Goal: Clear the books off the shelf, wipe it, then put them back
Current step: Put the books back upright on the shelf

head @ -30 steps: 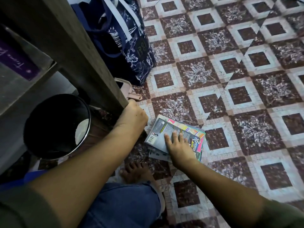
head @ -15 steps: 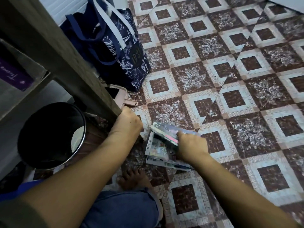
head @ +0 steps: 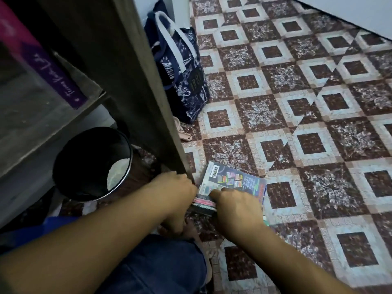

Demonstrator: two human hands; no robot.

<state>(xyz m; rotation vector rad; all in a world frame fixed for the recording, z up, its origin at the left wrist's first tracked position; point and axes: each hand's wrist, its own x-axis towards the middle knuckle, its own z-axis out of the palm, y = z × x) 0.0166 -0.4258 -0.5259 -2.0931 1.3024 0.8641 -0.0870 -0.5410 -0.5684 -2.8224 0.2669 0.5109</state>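
Both hands down on the floor tiles point(head: 297, 128), at a small stack of books point(head: 233, 180) lying flat just past the knuckles. Right hand point(head: 237, 205) sits on the near edge of the stack, fingers curled over the top cover w/ thumb side toward the spines; it grips the stack. Left hand point(head: 177, 187) is pressed against the stack's left end, right by the foot of the shelf upright point(head: 131, 85); its fingers are hidden behind the hand and the books, so can't tell if they curl round anything. The 2 hands nearly touch, w/ the pink and dark book edges showing between them.

Top cover is dark w/ bright coloured blocks and a barcode at the far-left corner. Stack lies at an angle to the tile pattern.

Left of the left hand, under the shelf board: a black bin point(head: 93, 164), open mouth facing the camera. Beyond the hands, past the upright: a navy patterned tote bag point(head: 184, 77) w/ pale handles, standing on the floor, and a pinkish plastic item point(head: 182, 132) just beside its base. Above-left, a purple book point(head: 55, 71) stands on the shelf. Near side of the hands: a denim-clad knee point(head: 152, 266) and bare toes point(head: 191, 230) just below the stack.
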